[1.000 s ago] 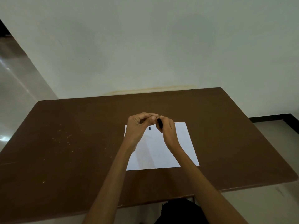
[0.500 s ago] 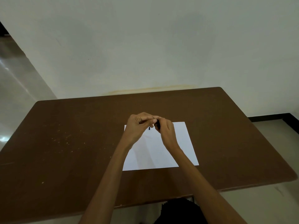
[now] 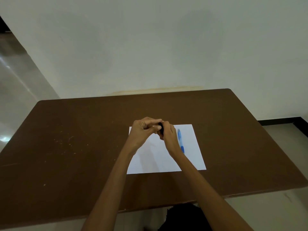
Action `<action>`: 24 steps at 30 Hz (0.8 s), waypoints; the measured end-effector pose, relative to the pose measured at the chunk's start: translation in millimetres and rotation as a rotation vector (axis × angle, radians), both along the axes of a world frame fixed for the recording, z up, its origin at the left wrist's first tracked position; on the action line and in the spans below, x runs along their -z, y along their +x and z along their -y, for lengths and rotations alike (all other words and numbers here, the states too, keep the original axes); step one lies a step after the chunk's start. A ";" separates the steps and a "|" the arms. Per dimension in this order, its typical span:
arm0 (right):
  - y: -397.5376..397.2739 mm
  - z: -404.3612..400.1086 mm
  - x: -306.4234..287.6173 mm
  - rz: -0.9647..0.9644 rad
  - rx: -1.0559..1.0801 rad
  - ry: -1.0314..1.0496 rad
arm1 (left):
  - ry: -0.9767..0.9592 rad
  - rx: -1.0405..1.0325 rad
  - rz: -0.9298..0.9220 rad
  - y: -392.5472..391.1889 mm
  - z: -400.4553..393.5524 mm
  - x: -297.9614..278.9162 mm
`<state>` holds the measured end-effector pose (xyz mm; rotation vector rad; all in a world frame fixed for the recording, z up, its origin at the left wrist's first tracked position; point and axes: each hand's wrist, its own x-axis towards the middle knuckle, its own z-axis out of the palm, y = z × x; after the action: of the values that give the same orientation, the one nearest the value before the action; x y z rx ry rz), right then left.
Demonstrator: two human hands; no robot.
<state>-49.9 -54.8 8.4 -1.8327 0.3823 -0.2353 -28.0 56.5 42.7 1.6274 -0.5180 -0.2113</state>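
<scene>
A white sheet of paper (image 3: 191, 157) lies on the brown table (image 3: 66, 155). Both hands meet above the sheet's far edge. My right hand (image 3: 170, 137) grips a small black object (image 3: 161, 126), mostly hidden by the fingers. My left hand (image 3: 141, 130) has its fingers curled, and its thumb and fingertips pinch the same black object from the left. A blurred blue pen (image 3: 181, 141) shows just right of my right hand, over the paper. Whether it lies on the sheet or is in the air I cannot tell.
The table stands against a pale wall (image 3: 150, 47). Light specks are scattered on its left half (image 3: 66, 140). Pale floor shows to the left and right. A dark shape (image 3: 183, 217) sits below the table's near edge.
The blue pen has appeared beside my right hand. The small dark speck seen on the paper between the hands is now hidden. Both hands stay together in nearly the same place.
</scene>
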 end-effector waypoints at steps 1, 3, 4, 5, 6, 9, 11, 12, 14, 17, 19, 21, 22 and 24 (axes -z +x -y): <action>1.0 -1.3 0.8 0.012 -0.003 0.029 | 0.009 -0.014 -0.002 0.5 -0.4 1.6; 3.6 -3.3 -0.7 0.019 -0.044 0.083 | 0.021 -0.056 -0.008 4.6 -2.1 4.5; 5.7 -1.9 -2.5 0.023 -0.078 0.127 | 0.021 -0.079 -0.014 6.8 -3.5 5.6; 7.3 2.5 -5.5 0.031 -0.111 0.176 | 0.016 -0.091 -0.022 8.7 -3.2 5.1; 9.9 8.1 -7.6 0.033 -0.141 0.211 | 0.005 -0.102 -0.036 10.8 -3.2 4.9; 24.4 26.7 -2.7 0.020 -0.105 0.137 | -0.058 -0.178 -0.098 20.2 -5.7 5.8; 34.8 41.4 11.0 -0.005 -0.006 -0.051 | -0.079 -0.250 -0.119 26.5 -8.2 8.0; 39.2 48.1 19.4 -0.045 0.002 -0.184 | -0.081 -0.276 -0.121 29.3 -9.6 9.9; 45.3 58.0 37.4 -0.143 -0.063 -0.420 | -0.061 -0.316 -0.112 32.5 -12.4 14.1; 50.2 57.8 57.3 -0.228 -0.139 -0.607 | -0.020 -0.366 -0.100 34.1 -16.0 23.0; 54.1 55.6 62.4 -0.241 -0.124 -0.652 | 0.004 -0.388 -0.088 33.2 -17.5 28.6; 58.8 55.1 64.0 -0.270 -0.099 -0.686 | 0.049 -0.390 -0.063 32.7 -18.0 34.1; 60.2 55.1 64.5 -0.288 -0.087 -0.700 | 0.079 -0.387 -0.053 32.2 -17.6 36.8; 62.2 55.4 65.3 -0.312 -0.054 -0.713 | 0.120 -0.387 -0.045 30.9 -16.6 41.4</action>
<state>12.3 -110.2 -56.9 -2.5923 0.5051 -0.0413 2.8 73.2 1.4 1.8005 -0.1511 0.0098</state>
